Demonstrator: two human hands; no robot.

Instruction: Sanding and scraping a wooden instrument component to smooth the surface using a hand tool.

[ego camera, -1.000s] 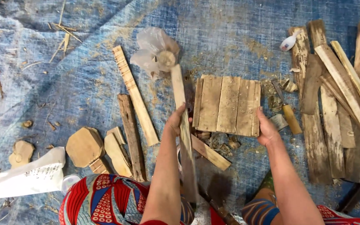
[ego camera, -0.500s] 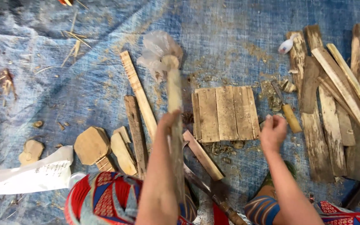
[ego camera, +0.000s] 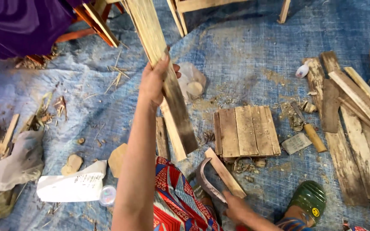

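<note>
My left hand [ego camera: 156,79] is raised and grips a long flat wooden plank [ego camera: 164,72] that runs from the top edge down to about mid-frame. My right hand [ego camera: 238,208] is low at the bottom, closed around the handle of a curved dark blade [ego camera: 205,181] that lies beside a short wooden strip [ego camera: 225,172]. A small panel of joined wooden slats [ego camera: 245,131] lies flat on the blue tarp [ego camera: 245,60] just beyond the blade.
Weathered planks [ego camera: 356,124] are piled at the right, with a wooden-handled knife [ego camera: 309,128] beside them. A clear plastic bag [ego camera: 191,81] lies behind the plank. White paper [ego camera: 69,187], wood offcuts and scraps sit at the left. A green shoe [ego camera: 307,199] is at bottom right.
My left hand has lifted the long plank off the tarp and raised it high. My right hand has dropped from the slat panel's edge to the curved blade. The view tilted upward.
</note>
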